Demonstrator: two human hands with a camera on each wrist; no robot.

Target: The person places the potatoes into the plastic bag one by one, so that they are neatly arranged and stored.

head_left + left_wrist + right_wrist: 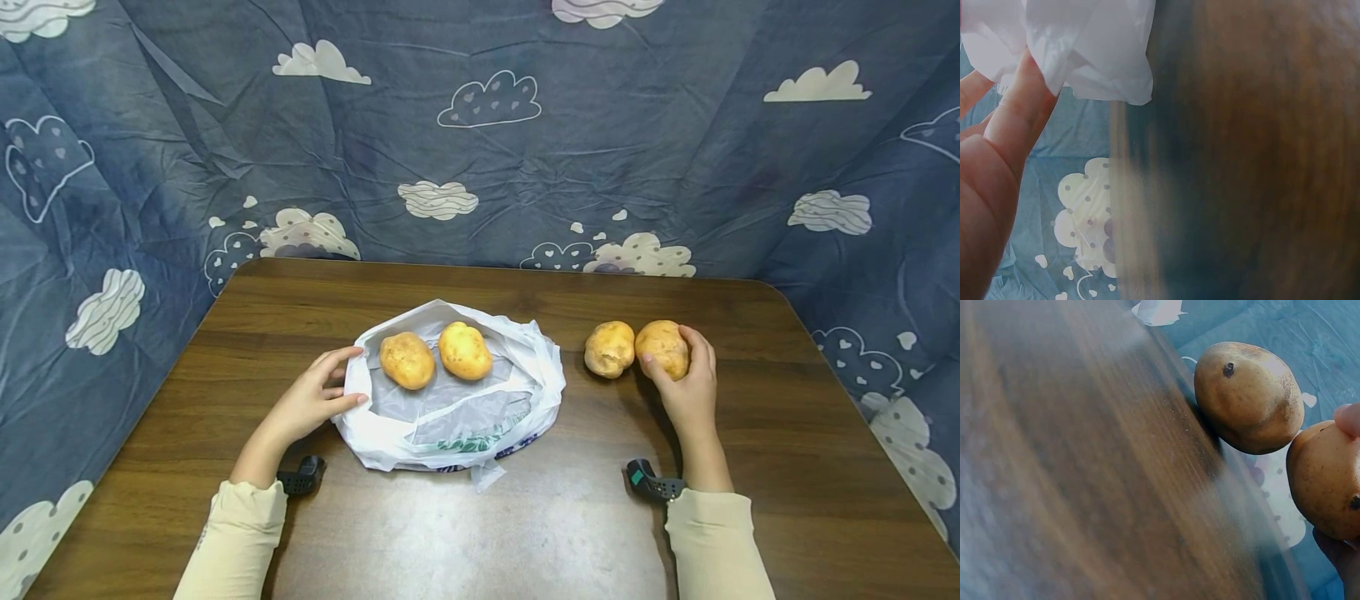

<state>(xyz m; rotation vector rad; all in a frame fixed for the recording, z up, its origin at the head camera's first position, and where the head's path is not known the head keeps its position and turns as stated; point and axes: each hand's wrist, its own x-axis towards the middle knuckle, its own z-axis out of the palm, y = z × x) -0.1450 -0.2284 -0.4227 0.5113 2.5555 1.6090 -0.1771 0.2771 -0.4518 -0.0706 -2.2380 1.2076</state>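
A white plastic bag lies with its mouth spread, two potatoes inside it. The left hand touches the bag's left rim with extended fingers; in the left wrist view a finger lies against the white plastic. Right of the bag, the right hand holds a potato between thumb and fingers. Another potato sits just left of the held one. The right wrist view shows the held potato beside the other potato.
Both hands are over a brown wooden table. Behind it and at its sides hangs a blue cloth with white cloud patterns. Each wrist wears a black band, the left one and the right one.
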